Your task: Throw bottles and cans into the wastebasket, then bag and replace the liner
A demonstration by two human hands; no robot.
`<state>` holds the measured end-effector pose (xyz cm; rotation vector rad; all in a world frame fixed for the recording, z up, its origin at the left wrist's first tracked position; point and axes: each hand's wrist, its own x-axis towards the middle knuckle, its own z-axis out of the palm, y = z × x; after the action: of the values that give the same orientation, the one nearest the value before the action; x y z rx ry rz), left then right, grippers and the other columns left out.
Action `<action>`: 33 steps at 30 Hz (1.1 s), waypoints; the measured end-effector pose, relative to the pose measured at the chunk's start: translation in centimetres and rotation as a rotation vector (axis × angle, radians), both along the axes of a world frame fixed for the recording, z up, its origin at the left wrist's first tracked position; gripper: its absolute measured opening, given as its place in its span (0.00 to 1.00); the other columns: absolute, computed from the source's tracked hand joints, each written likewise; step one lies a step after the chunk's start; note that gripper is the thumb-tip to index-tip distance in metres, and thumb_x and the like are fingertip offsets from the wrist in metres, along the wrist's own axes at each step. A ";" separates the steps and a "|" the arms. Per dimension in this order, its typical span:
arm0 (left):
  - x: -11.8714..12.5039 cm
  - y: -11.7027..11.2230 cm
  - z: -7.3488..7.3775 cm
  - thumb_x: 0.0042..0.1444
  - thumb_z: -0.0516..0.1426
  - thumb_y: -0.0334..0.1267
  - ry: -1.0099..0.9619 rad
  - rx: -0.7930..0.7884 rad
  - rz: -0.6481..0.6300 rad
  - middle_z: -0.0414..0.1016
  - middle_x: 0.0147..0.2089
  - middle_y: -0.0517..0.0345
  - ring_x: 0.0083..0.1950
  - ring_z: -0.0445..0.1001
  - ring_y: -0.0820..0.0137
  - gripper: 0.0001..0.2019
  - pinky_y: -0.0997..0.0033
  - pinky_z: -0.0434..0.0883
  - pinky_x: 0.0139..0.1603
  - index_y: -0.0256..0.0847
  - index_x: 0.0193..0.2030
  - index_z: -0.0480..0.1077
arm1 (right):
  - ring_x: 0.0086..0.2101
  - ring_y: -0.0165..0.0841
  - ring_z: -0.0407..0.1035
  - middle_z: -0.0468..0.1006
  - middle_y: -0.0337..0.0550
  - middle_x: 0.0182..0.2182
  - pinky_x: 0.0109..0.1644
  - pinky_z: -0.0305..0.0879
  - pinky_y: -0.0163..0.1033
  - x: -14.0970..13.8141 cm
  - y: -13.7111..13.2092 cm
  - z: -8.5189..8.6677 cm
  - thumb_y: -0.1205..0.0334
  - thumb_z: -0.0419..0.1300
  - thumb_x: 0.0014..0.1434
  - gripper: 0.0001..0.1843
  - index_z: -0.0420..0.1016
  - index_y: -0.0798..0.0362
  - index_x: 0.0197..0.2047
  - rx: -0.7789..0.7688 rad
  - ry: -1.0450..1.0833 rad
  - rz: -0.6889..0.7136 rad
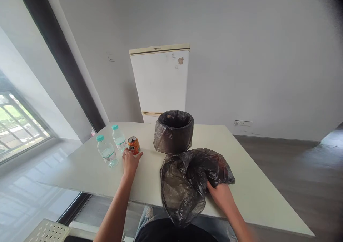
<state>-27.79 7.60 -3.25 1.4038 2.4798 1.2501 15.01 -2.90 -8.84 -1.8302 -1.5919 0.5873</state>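
Observation:
My left hand [130,161] reaches across the white table [88,167] and closes its fingers around the base of an orange drink can [133,144]. Two clear water bottles with teal caps stand just left of it, the nearer one [107,151] and the farther one [119,138]. My right hand [219,192] grips the edge of a loose black plastic bag [184,183] that lies on the table and droops over its near edge. Behind the bag stands a small bin lined with a black bag [174,130].
A white fridge [160,81] stands against the far wall behind the table. A window [16,124] fills the left side. A white perforated object [46,231] sits low at the bottom left. Grey floor stretches to the right.

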 end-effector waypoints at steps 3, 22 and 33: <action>1.6 -1.5 1.0 0.62 0.60 0.49 0.092 0.120 0.050 0.69 0.62 0.35 0.66 0.67 0.45 0.28 0.47 0.65 0.66 0.35 0.63 0.63 | 0.38 0.51 0.79 0.85 0.54 0.34 0.40 0.73 0.47 -0.2 -0.1 0.3 0.40 0.51 0.59 0.28 0.85 0.51 0.38 0.060 0.010 0.001; 20.7 -5.1 3.5 0.60 0.58 0.34 0.226 -0.376 -0.823 0.81 0.39 0.36 0.45 0.82 0.51 0.09 0.55 0.74 0.48 0.35 0.36 0.80 | 0.67 0.52 0.63 0.75 0.56 0.63 0.75 0.53 0.55 -0.3 -1.9 0.4 0.34 0.59 0.64 0.38 0.76 0.56 0.63 0.398 0.505 -0.176; 26.0 -4.0 5.1 0.69 0.47 0.64 -1.147 -0.104 -1.211 0.82 0.50 0.40 0.58 0.78 0.53 0.32 0.50 0.70 0.66 0.36 0.48 0.78 | 0.67 0.54 0.65 0.75 0.58 0.64 0.72 0.60 0.60 0.3 -2.8 -1.7 0.35 0.56 0.66 0.39 0.71 0.54 0.69 0.258 0.430 0.060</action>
<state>-1.84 3.61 1.84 1.1934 0.6877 1.0305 15.36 -5.66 -10.59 -1.3615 -1.3609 0.7103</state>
